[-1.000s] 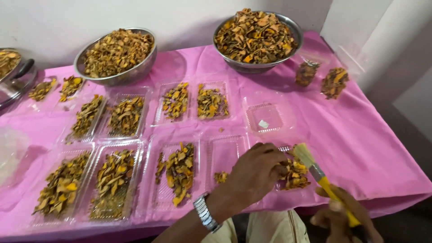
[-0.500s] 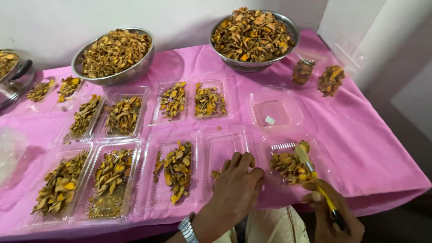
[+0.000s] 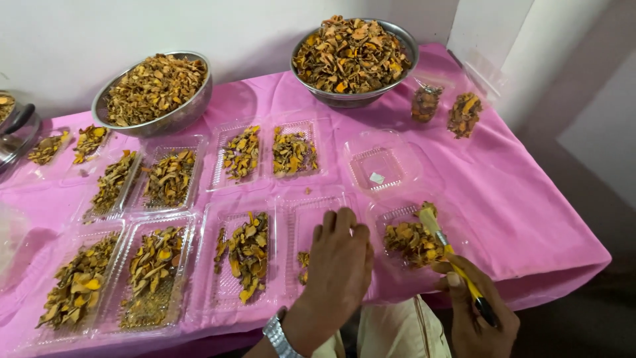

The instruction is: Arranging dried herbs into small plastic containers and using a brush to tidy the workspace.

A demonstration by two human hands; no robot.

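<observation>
My left hand (image 3: pixel 339 262), with a metal watch on its wrist, lies palm down with bent fingers on a nearly bare clear plastic tray (image 3: pixel 311 212); what is under the palm is hidden. A few dried yellow-brown slices (image 3: pixel 303 260) show beside the thumb. My right hand (image 3: pixel 478 318) grips the handle of a yellow brush (image 3: pixel 445 246). Its bristles rest on a heap of dried slices (image 3: pixel 407 240) in the clear tray (image 3: pixel 387 211) to the right.
Several clear trays of dried slices (image 3: pixel 246 252) cover the pink tablecloth (image 3: pixel 523 199). Two steel bowls (image 3: pixel 192 114) (image 3: pixel 361 101) heaped with slices stand at the back, near two small packets (image 3: pixel 425 103). A clear lidded tray (image 3: pixel 382 166) holds only a small white thing. The table edge runs at right.
My left hand has drawn back from the right-hand tray and moved left onto the nearly bare tray. The brush in my right hand now lies on the heap.
</observation>
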